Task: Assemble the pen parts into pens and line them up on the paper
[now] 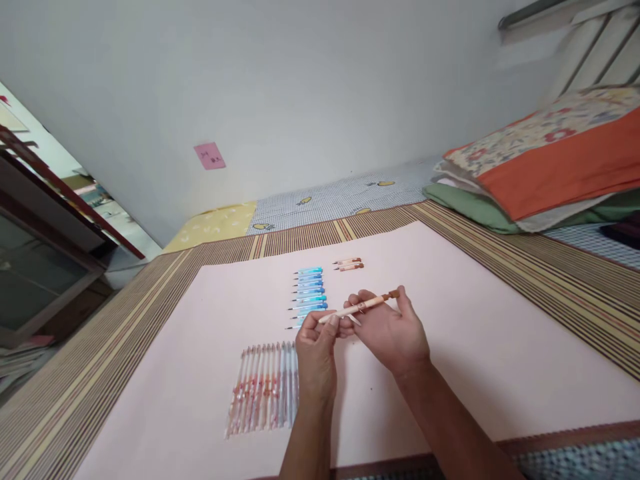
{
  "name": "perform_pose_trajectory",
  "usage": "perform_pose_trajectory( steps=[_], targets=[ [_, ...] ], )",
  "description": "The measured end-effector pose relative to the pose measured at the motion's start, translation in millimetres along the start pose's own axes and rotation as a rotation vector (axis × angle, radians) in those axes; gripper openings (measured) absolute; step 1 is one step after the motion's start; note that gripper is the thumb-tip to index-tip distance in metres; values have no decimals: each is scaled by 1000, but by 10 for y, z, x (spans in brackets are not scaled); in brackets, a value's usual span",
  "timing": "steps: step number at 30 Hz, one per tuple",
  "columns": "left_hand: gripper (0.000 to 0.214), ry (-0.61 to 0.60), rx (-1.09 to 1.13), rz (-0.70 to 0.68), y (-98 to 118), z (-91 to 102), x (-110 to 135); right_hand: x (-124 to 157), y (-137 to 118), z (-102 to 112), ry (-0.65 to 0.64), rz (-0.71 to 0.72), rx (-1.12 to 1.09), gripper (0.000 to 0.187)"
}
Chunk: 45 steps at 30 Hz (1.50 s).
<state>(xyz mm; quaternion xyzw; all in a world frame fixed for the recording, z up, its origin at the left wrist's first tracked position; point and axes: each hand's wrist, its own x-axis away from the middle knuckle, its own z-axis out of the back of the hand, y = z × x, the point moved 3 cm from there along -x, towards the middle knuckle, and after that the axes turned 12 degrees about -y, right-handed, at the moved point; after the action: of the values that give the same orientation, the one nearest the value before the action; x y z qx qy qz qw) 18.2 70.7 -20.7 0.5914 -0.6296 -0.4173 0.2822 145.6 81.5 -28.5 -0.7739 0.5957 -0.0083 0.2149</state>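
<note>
My two hands meet over a pale pink sheet (475, 360), both pinching one cream pen with a brown end (361, 307). My left hand (315, 353) grips the pen's tip end. My right hand (390, 330) holds the barrel, the brown end sticking out to the upper right. Just beyond the hands lies a column of several blue pens (309, 292). Two more brown-ended pens (349, 264) lie farther back. A row of several clear pink and pale blue pens (263, 393) lies left of my left wrist.
The pink sheet rests on a striped woven mat (560, 273) over a bed. Folded bedding with an orange and floral cover (550, 160) is stacked at the right. A grey wall with a pink note (209, 155) is behind; dark furniture (45, 260) stands at the left.
</note>
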Motion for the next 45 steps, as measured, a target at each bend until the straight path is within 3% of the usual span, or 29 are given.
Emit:
perform_pose_trajectory(
  steps=[8,15,21,25,29,32,35,37,39,41,45],
  targets=[
    [20,-11,42,2,-9,-6,11,-5,39,-38,-18,15,59,45],
    [20,-31,55,14,-21,44,-18,10,19,-71,-33,11,124,69],
    [24,-16,24,42,20,112,-29,14,-89,9,31,7,219,75],
    [26,-1,-51,39,93,175,-46,31,-221,74,101,-67,431,66],
    [28,-26,-151,61,196,275,-65,71,-254,40,114,-195,930,38],
    [30,-105,-239,117,267,347,-71,93,-96,-50,9,-366,1158,25],
    [33,-147,-321,200,357,469,-69,109,141,-86,-25,-484,1143,22],
    [36,-46,-378,194,478,628,-61,115,283,-60,-7,-517,1143,22],
    [39,173,-385,72,658,835,-36,125,392,-4,7,-544,1165,20],
    [37,305,-327,-55,813,1004,-1,141,455,60,18,-571,1223,18],
    [31,360,-278,-93,908,1151,22,186,504,156,43,-626,1425,47]
  ],
)
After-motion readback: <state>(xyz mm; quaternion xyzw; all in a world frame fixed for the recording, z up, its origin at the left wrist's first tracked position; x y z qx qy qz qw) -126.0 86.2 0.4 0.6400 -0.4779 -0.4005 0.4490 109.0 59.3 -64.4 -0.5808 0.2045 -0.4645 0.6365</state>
